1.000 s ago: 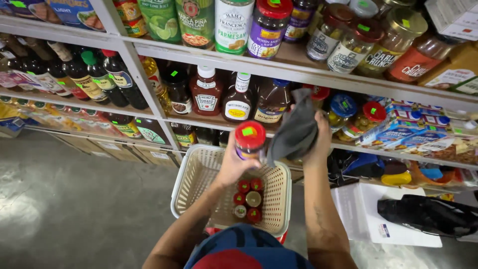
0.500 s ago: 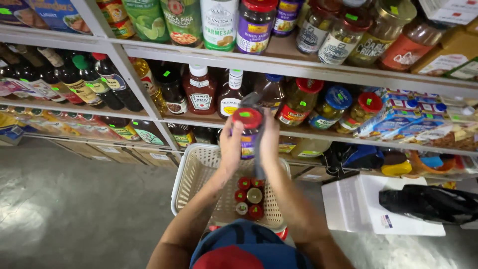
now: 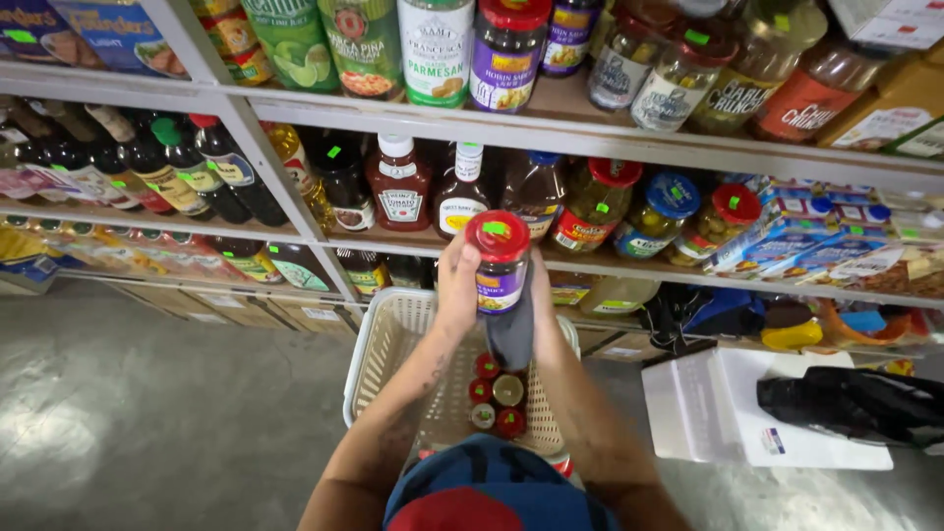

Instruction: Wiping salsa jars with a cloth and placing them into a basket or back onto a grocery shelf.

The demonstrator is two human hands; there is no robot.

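A dark sauce jar [image 3: 500, 265] with a red lid and purple label is held upright in front of the middle shelf. My left hand [image 3: 457, 287] grips its left side. My right hand [image 3: 540, 295] presses a grey cloth [image 3: 511, 339] against the jar's right side and bottom. Directly below sits a cream plastic basket [image 3: 388, 349] on the floor, with several small red-lidded jars [image 3: 495, 391] inside it.
Metal shelving [image 3: 590, 138] in front holds sauce bottles, jars and packets on three levels. Dark bottles [image 3: 187, 172] fill the left part. A white box [image 3: 728, 408] with a black bag [image 3: 855, 403] on it stands at the right. Grey concrete floor [image 3: 147, 423] lies to the left.
My right hand with the grey cloth came down from beside the shelf onto the jar. Both hands now hold the jar, and the view has moved closer to the shelf.
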